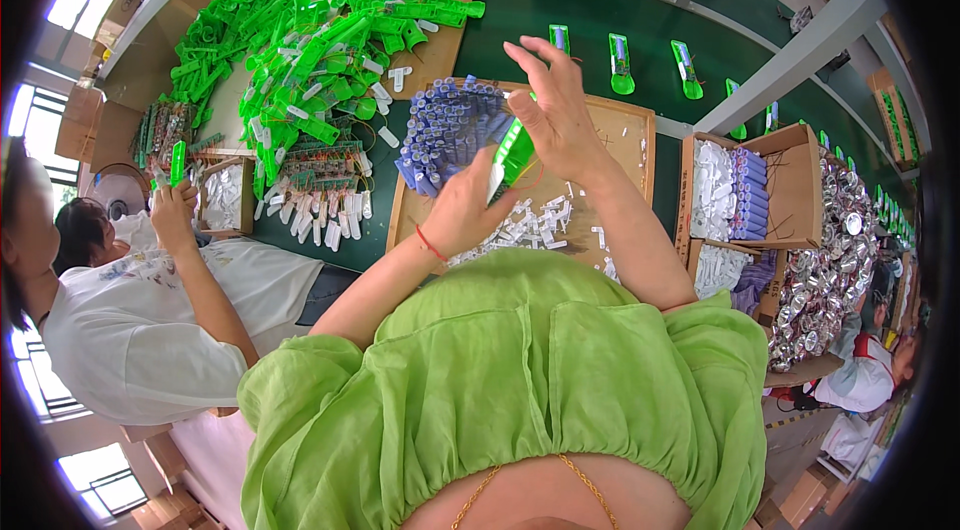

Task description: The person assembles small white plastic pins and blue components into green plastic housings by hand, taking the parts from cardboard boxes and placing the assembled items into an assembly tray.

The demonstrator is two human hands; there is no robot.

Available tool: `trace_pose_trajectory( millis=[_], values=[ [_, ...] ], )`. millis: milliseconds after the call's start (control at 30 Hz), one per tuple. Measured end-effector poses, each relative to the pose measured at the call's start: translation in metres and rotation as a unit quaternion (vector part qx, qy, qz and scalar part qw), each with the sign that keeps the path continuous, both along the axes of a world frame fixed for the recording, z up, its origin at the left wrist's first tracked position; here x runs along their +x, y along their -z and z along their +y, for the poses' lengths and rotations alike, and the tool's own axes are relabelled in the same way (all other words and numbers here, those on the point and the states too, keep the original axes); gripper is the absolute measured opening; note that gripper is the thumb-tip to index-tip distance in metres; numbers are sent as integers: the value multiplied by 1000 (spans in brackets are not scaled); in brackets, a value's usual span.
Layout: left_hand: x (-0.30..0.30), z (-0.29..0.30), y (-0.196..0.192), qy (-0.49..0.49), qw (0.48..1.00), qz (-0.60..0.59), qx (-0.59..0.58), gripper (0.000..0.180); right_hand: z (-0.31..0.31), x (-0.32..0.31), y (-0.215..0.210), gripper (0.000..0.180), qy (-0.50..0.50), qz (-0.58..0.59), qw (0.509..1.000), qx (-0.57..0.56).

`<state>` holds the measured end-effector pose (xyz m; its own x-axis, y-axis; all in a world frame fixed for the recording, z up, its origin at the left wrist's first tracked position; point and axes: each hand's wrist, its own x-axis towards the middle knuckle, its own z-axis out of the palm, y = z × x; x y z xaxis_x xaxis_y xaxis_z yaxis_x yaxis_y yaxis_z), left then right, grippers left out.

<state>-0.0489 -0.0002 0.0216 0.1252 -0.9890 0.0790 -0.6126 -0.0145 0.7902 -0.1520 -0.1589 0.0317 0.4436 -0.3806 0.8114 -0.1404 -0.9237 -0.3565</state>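
My left hand point(462, 208) is closed around a bright green plastic casing point(514, 155), held tilted over a wood-rimmed tray point(640, 114). A white piece and a thin wire show at the casing's lower end. Over its upper end is my right hand point(562, 120), fingers raised and apart, with the thumb close to the casing; whether the thumb touches it I cannot tell. Purple cylindrical cells point(448, 128) stand bunched in the tray, left of the casing. Small white plastic parts point(540, 226) lie scattered below my hands.
A heap of green casings point(300, 40) fills the far left, above circuit boards with white tabs point(325, 170). Green casings point(620, 65) stand spaced along the far green surface. At right are a carton of cells point(752, 195) and silvery round parts point(825, 270). Another person point(170, 320) works at left.
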Motion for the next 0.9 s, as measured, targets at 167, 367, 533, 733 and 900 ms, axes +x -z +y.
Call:
trace_pose_trajectory(
  millis=[167, 367, 533, 733, 900],
  values=[
    [-2, 2, -9, -3, 998, 66, 13, 43, -3, -13, -8, 91, -239, -16, 749, 618],
    [30, -5, -9, 72, 994, -5, 84, 23, -1, -18, -8, 96, -251, 131, 781, 557],
    [33, -8, 3, 93, 991, 54, 81, 23, -3, -16, -2, 92, -236, 125, 813, 518],
    [52, -15, -18, 84, 995, -25, 50, 28, 5, -20, -10, 84, -280, 121, 790, 531],
    [60, -13, -11, 129, 990, -38, 52, 25, 13, -20, -7, 79, -350, 138, 742, 555]
  ],
)
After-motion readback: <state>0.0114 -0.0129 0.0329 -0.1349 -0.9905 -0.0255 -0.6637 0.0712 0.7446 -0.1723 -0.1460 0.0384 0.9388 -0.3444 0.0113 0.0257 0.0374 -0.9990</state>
